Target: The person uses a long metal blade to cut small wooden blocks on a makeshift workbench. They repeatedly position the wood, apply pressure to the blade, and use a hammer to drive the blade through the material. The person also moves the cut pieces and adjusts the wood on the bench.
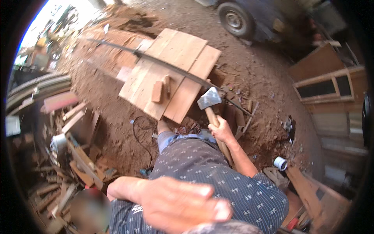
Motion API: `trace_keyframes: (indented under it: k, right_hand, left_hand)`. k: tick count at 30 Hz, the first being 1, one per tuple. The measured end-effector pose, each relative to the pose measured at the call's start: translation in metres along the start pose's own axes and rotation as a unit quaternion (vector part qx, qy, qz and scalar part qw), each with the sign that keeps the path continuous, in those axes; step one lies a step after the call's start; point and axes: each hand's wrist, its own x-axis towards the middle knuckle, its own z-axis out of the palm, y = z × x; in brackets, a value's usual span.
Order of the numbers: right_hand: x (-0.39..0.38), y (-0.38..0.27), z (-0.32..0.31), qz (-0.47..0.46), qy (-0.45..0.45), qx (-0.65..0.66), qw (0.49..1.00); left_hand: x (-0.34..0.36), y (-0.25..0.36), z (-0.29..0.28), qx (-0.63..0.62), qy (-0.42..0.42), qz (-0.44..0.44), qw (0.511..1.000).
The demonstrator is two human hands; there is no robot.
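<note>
My right hand (222, 130) grips the wooden handle of an axe (209, 98) close below its head. The grey metal head points up, beside the right end of the wooden panel. My left hand (181, 202) is raised in front of my chest, close to the camera and slightly blurred, with fingers stretched out and nothing in it. Before me lies a panel of pale wooden boards (175, 48), with a long dark metal bar (167, 65) across it. Two small wood blocks, one of them reddish-brown (157, 92), rest on the panel's near part.
Scrap wood (80, 162) is heaped at the left, near a white can (58, 141). A dark cable (136, 134) lies on the dirt ground. A vehicle wheel (235, 20) stands at the far right. Wooden frames (323, 87) and a white cylinder (280, 163) are on the right.
</note>
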Motion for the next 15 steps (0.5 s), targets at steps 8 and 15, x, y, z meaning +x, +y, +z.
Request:
trace_keyframes:
  k: [8, 15]
  right_hand:
    - [-0.002, -0.008, -0.001, 0.040, -0.015, 0.017, 0.999]
    - [0.005, -0.017, 0.012, 0.005, -0.042, -0.019, 0.999]
  left_hand:
    - [0.011, 0.006, -0.012, -0.168, 0.001, -0.012, 0.986]
    - [-0.008, -0.022, -0.021, 0.051, -0.136, -0.082, 0.986]
